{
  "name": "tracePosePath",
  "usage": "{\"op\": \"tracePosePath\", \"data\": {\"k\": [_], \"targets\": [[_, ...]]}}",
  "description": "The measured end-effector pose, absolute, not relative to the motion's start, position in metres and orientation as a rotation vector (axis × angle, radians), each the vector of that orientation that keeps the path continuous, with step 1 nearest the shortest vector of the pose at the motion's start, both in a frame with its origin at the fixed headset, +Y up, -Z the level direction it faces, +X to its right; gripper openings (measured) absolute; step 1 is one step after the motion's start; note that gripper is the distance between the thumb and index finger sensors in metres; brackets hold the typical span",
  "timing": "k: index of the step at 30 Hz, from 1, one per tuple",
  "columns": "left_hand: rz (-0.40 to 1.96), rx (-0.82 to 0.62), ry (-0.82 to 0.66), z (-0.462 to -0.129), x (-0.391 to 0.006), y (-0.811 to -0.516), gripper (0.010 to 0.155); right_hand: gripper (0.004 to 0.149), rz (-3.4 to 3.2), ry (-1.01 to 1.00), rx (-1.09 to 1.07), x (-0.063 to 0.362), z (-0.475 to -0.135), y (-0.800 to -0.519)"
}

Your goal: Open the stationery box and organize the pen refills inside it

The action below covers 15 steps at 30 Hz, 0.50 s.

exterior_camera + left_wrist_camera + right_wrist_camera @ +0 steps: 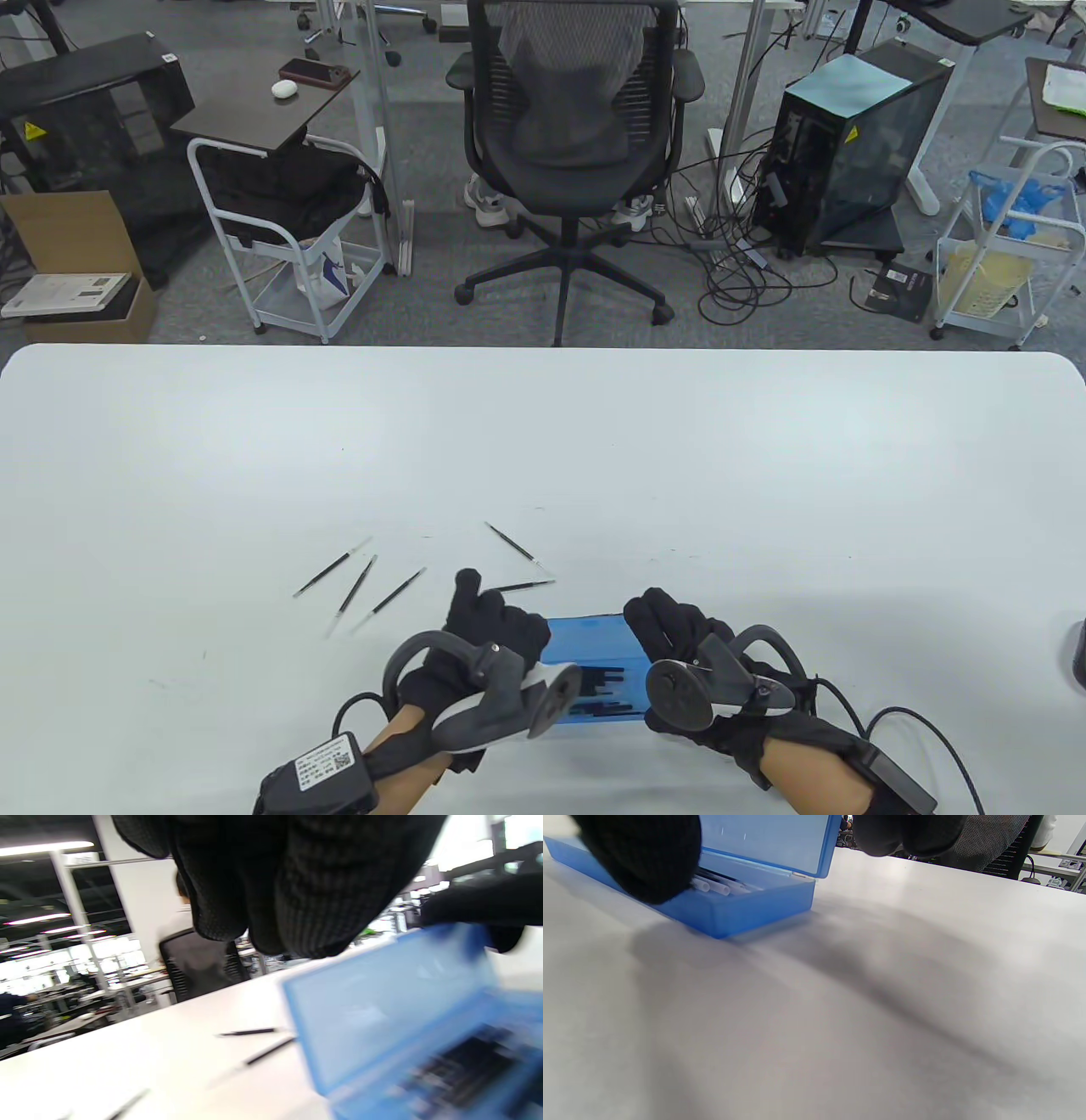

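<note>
A translucent blue stationery box (594, 641) lies near the table's front edge with its lid raised. Several pen refills (607, 688) lie inside it, also visible as refills (712, 885) in the right wrist view. My right hand (679, 628) holds the box's right end: its thumb (649, 857) is on the front rim and its fingers (466, 908) are over the lid's top edge. My left hand (501, 624) sits at the lid's left end with its fingers (275, 878) curled, and whether it touches the lid is unclear. Several loose refills (355, 588) lie on the table to the left and behind.
The white table (543, 441) stretches far behind the box. Two loose refills (513, 541) lie just beyond the lid. A dark object (1077, 654) sits at the right edge. An office chair (577, 127) and carts stand past the far edge.
</note>
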<state>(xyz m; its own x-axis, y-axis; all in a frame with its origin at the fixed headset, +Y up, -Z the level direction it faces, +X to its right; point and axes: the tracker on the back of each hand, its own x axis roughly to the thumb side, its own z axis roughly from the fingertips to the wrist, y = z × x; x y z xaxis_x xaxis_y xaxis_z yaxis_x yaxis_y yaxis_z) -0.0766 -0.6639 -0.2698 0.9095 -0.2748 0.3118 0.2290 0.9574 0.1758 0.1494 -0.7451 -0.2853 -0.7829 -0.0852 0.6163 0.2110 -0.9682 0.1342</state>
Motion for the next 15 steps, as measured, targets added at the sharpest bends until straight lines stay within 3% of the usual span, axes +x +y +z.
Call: {"op": "tracePosePath", "data": {"k": [4,8,15], "targets": [[-0.231,0.126,-0.185,-0.295,-0.111,-0.652,0.054,0.120,-2.812,-0.296,-0.957,0.149,-0.285,-0.745],[-0.234,0.084,-0.067,-0.318,-0.141,-0.659,0.054,0.120,-2.812,-0.297,-0.956,0.150,-0.286,-0.745],[-0.252,-0.065,0.102,-0.348,-0.179,-0.708,0.056,0.120,-2.813,-0.299,-0.955,0.150,-0.286,-0.745]]}}
